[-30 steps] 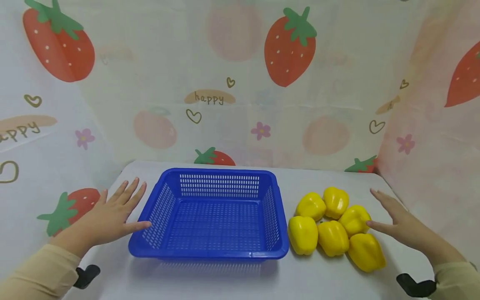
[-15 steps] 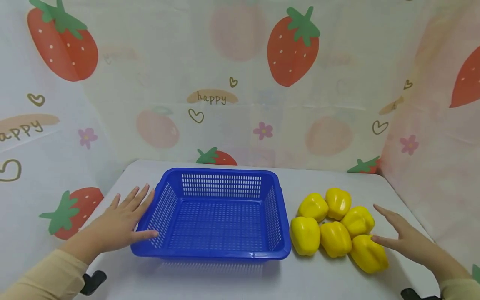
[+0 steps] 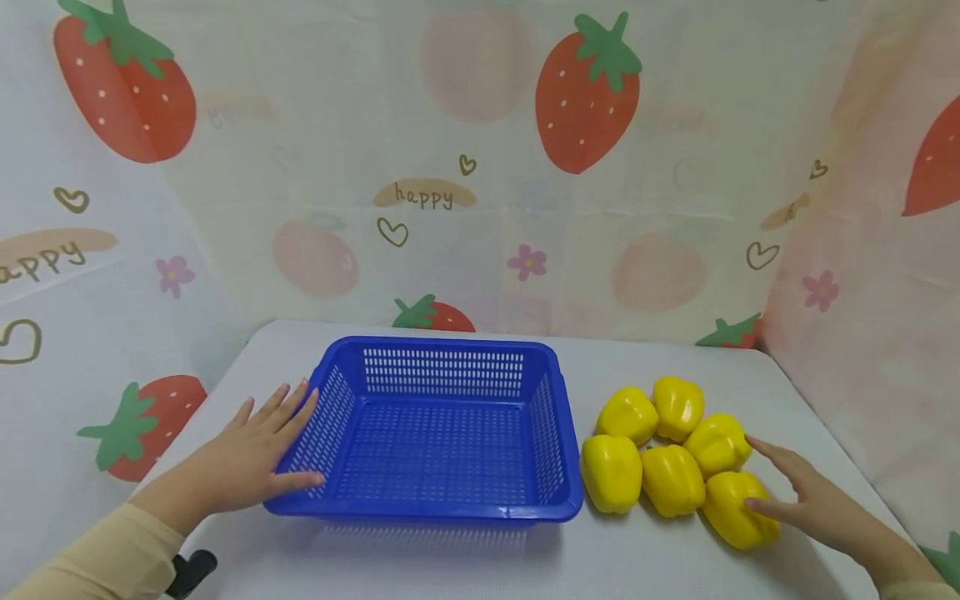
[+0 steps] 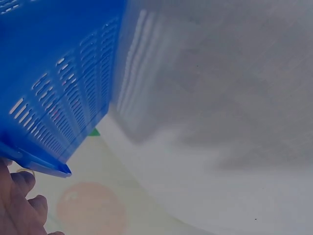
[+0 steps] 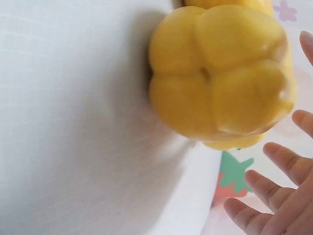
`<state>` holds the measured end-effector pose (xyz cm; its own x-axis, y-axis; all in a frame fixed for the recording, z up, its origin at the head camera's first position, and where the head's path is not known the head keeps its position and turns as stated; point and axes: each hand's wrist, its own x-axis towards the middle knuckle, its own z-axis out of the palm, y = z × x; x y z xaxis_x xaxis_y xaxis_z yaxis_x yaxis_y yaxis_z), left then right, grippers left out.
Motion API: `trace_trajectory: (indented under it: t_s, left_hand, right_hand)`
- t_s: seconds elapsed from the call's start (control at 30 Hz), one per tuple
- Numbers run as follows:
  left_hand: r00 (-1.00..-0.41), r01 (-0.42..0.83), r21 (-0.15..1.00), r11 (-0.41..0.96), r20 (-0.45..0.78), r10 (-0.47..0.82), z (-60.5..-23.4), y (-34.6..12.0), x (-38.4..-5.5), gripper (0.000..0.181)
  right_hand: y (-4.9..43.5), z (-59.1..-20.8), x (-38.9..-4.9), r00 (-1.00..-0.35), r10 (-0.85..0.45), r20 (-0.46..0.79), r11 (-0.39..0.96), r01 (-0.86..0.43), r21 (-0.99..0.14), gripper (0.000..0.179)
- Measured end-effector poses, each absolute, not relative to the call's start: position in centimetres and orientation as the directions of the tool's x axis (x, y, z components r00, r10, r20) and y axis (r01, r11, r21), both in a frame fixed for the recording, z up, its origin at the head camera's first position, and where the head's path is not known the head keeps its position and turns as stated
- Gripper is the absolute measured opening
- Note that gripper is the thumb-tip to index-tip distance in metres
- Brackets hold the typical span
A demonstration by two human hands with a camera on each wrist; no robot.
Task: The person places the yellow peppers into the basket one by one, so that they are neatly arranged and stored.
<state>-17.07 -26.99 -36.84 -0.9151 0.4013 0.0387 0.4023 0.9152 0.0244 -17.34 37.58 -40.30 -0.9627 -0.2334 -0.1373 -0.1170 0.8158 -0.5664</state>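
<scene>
The right hand [image 3: 813,496] is nearer the 6 yellow peppers [image 3: 672,481]; its spread, released fingers hold nothing. The closest pepper [image 3: 726,510] lies on the surface [image 3: 637,567] just left of them, its length apparently slanting near-right. The left hand [image 3: 243,460], fingers straight and ungrasping, is at the blue basket's [image 3: 442,510] left rim.

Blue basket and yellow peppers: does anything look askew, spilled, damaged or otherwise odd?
Nothing stands out. The blue basket sits upright on the white table, without visible damage. The six yellow peppers lie clustered beside it, intact as far as the views show.
</scene>
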Motion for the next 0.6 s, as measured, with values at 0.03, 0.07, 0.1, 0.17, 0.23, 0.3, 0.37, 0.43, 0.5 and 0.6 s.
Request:
trace_trajectory:
  t_s: [0.03,0.07,0.1,0.17,0.23,0.3,0.37,0.43,0.5,0.6]
  left_hand:
    - [-0.914,0.405,0.027,0.914,0.038,0.404,-36.9,-27.0,-17.1,0.098]
    - [-0.913,0.407,0.028,0.913,0.037,0.406,-37.0,-27.0,-17.0,0.097]
    - [-0.912,0.409,0.025,0.912,0.037,0.408,-37.0,-27.0,-17.0,0.097]
    - [-0.912,0.41,0.028,0.912,0.031,0.41,-37.2,-27.0,-16.9,0.097]
    - [-0.912,0.411,0.031,0.911,0.027,0.41,-37.3,-26.9,-16.9,0.098]
    - [-0.912,0.409,0.035,0.912,0.024,0.409,-37.4,-26.9,-16.9,0.098]
    - [-0.913,0.408,0.042,0.912,0.02,0.408,-37.4,-26.9,-16.8,0.098]
    - [-0.913,0.408,0.048,0.912,0.018,0.407,-37.4,-26.9,-16.8,0.099]
    - [-0.913,0.408,0.054,0.912,0.021,0.407,-37.5,-26.9,-16.9,0.1]
    - [-0.911,0.412,0.06,0.909,0.023,0.411,-37.5,-27.0,-17.0,0.101]
  right_hand:
    - [37.6,-40.4,-17.3,-0.962,-0.235,-0.139,0.814,-0.117,-0.569,0.083]
    - [37.7,-40.6,-17.3,-0.961,-0.239,-0.138,0.811,-0.119,-0.572,0.083]
    - [37.7,-40.7,-17.3,-0.961,-0.239,-0.14,0.81,-0.118,-0.574,0.082]
    - [37.8,-41.0,-17.1,-0.96,-0.243,-0.137,0.809,-0.123,-0.576,0.08]
    - [37.9,-41.3,-17.1,-0.96,-0.24,-0.141,0.811,-0.119,-0.572,0.078]
    - [37.9,-41.6,-17.0,-0.961,-0.235,-0.148,0.81,-0.11,-0.576,0.076]
    - [37.9,-41.7,-17.0,-0.959,-0.232,-0.16,0.808,-0.099,-0.581,0.075]
    - [37.9,-41.8,-16.9,-0.958,-0.237,-0.163,0.804,-0.099,-0.587,0.074]
    - [37.9,-41.8,-16.9,-0.954,-0.245,-0.17,0.796,-0.098,-0.597,0.072]
    - [37.9,-41.9,-16.8,-0.948,-0.253,-0.191,0.79,-0.088,-0.607,0.07]
